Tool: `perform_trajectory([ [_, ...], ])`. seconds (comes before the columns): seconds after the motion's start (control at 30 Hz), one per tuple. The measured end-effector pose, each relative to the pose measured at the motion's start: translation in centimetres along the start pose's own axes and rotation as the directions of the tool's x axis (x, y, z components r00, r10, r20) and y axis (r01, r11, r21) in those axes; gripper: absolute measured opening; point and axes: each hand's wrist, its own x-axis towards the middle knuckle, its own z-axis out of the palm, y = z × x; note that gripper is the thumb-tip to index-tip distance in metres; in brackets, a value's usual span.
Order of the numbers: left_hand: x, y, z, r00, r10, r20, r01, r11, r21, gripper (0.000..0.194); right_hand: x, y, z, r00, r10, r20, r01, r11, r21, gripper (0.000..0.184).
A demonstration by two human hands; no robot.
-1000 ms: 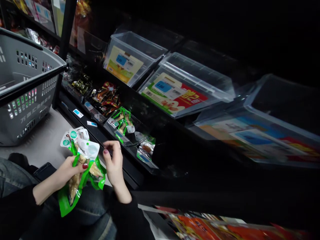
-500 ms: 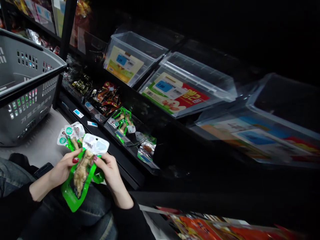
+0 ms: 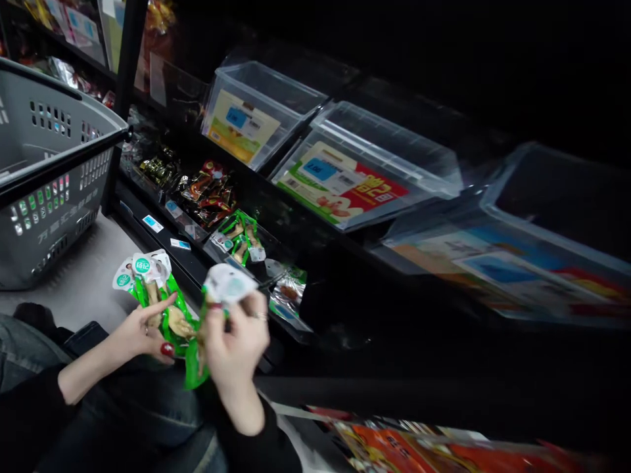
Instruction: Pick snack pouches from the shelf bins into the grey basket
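Observation:
My right hand point(image 3: 239, 338) pinches one green-edged packet of chicken feet point(image 3: 194, 369) near its white header, held upright and slightly blurred. Beside it, my left hand point(image 3: 133, 335) has its thumb and forefinger spread. Several like packets point(image 3: 178, 323) rest against this hand above my knees, their white round-topped headers fanned to the upper left. The hand's other fingers are hidden, apparently supporting them. More green packets point(image 3: 240, 238) lie in a clear tray on the low shelf just ahead.
A grey shopping basket point(image 3: 93, 184) stands at the left. Clear bins point(image 3: 394, 141) with price labels line the shelf above. Red and dark packets point(image 3: 207, 194) and a silver packet point(image 3: 290, 289) lie in the low trays. Orange-red bags point(image 3: 384, 450) are at the lower right.
My right hand has moved right and pulled the front packet away from the others, turning it edge-on. My left hand has let go of that packet, and its thumb and forefinger have spread.

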Motion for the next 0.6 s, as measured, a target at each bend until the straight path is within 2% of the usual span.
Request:
perform_trajectory([
  [0.1, 0.2, -0.6, 0.3, 0.997, 0.068, 0.023, -0.068, 0.997, 0.032, 0.078, -0.7, -1.5, 1.9, 0.969, 0.061, 0.241, -0.075, 0.996, 0.047, 0.021],
  [0.2, 0.1, -0.4, 0.5, 0.994, 0.105, 0.027, -0.105, 0.994, -0.007, 0.061, -0.8, -1.5, 2.7, 0.872, 0.104, 0.478, -0.242, 0.941, 0.238, 0.027],
  [0.27, 0.0, -0.2, 0.5, 0.997, 0.071, -0.021, -0.071, 0.997, 0.005, 0.046, -0.6, -0.7, 2.5, 0.816, 0.083, 0.572, -0.331, 0.879, 0.344, 0.019],
  [0.33, -0.1, -0.1, 0.4, 0.997, 0.041, -0.066, -0.038, 0.999, 0.036, 0.031, -0.3, 0.2, 2.1, 0.802, 0.075, 0.593, -0.362, 0.851, 0.381, 0.009],
  [0.37, -0.1, -0.1, 0.4, 0.996, 0.035, -0.079, -0.031, 0.998, 0.051, 0.026, -0.2, 0.6, 1.9, 0.806, 0.081, 0.586, -0.358, 0.855, 0.375, 0.01],
  [0.47, 0.0, -0.3, 0.2, 0.994, 0.033, -0.104, -0.026, 0.998, 0.064, 0.018, 0.2, 1.3, 1.3, 0.82, 0.145, 0.553, -0.312, 0.924, 0.22, 0.025],
  [0.53, 0.2, -0.4, 0.2, 0.994, 0.033, -0.109, -0.027, 0.998, 0.054, 0.014, 0.3, 1.4, 1.2, 0.795, 0.186, 0.578, -0.286, 0.954, 0.087, 0.031],
  [0.6, 0.3, -0.4, 0.1, 0.994, 0.033, -0.106, -0.029, 0.999, 0.045, 0.014, 0.3, 1.5, 1.3, 0.741, 0.174, 0.648, -0.268, 0.962, 0.047, 0.028],
])
